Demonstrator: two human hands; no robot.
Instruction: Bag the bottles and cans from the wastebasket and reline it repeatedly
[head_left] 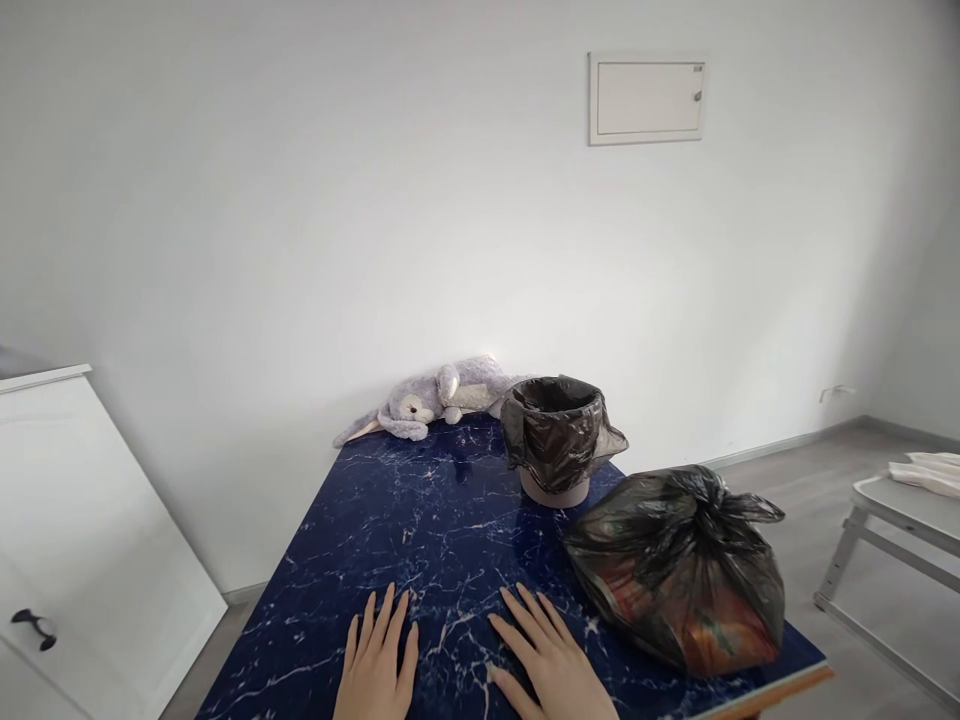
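My left hand point(377, 660) and my right hand point(549, 660) both lie flat, palms down, fingers stretched out, on the near part of a dark blue marble-patterned table point(420, 530). Neither holds anything. Just right of my right hand sits a tied black rubbish bag point(679, 570), full, with coloured contents showing through. Behind it stands a small round bin point(556, 440) lined with a black bag, open at the top. A grey and white plush toy point(439, 398) lies at the table's far edge against the wall.
A white cabinet door point(82, 540) with a dark handle leans at the left. A light grey table point(892, 520) with folded pale cloth stands at the right on the wooden floor. A white wall panel point(646, 98) hangs high up.
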